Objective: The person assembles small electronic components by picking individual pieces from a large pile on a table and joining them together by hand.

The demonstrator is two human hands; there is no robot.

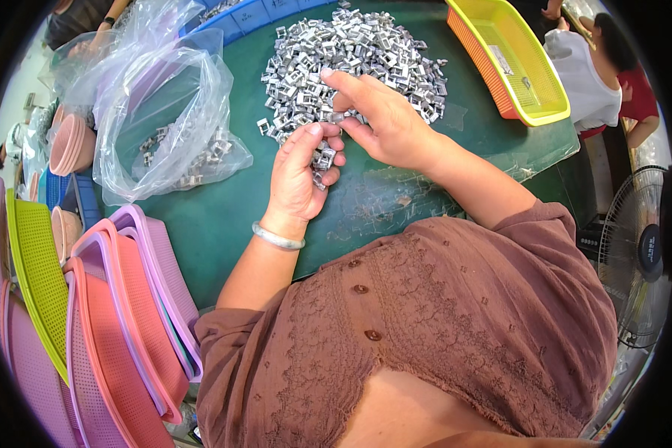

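A heap of small silvery metal parts (381, 52), shaped like little open square frames, lies on the green tabletop (224, 224). Just in front of it, my left hand (293, 175) is curled around several metal parts (322, 158), which show between the thumb and fingers. My right hand (392, 123) meets it from the right, with the index finger raised and extended over the heap. Between my right thumb and a bent finger, one small metal part (337, 117) is pinched, touching or almost touching the left fingertips.
A clear plastic bag (175, 127) holding metal parts stands at left. Stacked pink and purple plastic baskets (138, 299) crowd the lower left. A yellow basket (534, 67) sits at far right, a blue bin (246, 15) behind. A fan (635, 254) and other people (586, 71) are at right.
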